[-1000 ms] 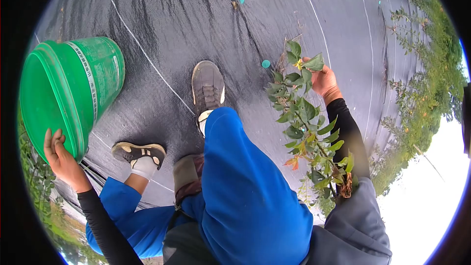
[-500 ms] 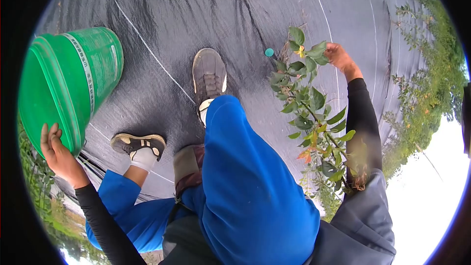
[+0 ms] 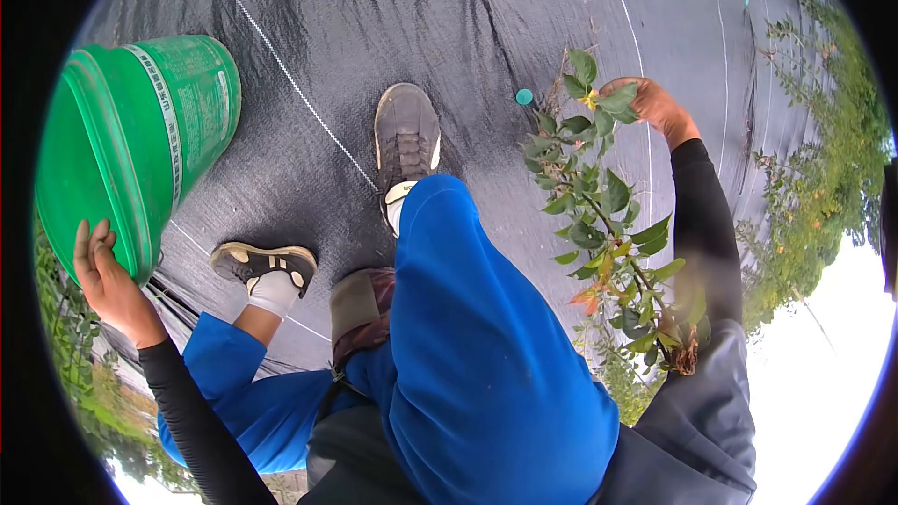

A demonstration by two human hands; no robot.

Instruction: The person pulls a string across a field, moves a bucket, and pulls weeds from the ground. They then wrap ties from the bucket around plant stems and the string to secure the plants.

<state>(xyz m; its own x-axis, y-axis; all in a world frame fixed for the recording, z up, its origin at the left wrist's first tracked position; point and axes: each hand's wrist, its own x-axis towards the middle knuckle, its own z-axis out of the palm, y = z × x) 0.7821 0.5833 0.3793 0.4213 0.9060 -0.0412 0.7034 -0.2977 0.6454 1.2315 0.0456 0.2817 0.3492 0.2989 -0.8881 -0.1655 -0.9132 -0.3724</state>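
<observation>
My left hand grips the rim of a green plastic bucket, its fingers hooked over the edge. The bucket tilts on its side at the left, its mouth facing left, with printed writing around its wall. On the right, my right hand bends around the top of a leafy stem, beside a small yellow flower or bud. A green leaf hides the fingertips, so I cannot see whether they pinch anything. Reddish leaves and a dry brown tip show lower on the plant.
Black ground cover with white lines spreads beneath my shoes. A round teal spot lies near the plant. My knee in blue trousers rises in the middle. Green shrubs line the right side.
My right hand has shifted slightly left against the plant, its fingers now curling behind the upper leaf beside the yellow flower. The left hand keeps its hold on the bucket rim.
</observation>
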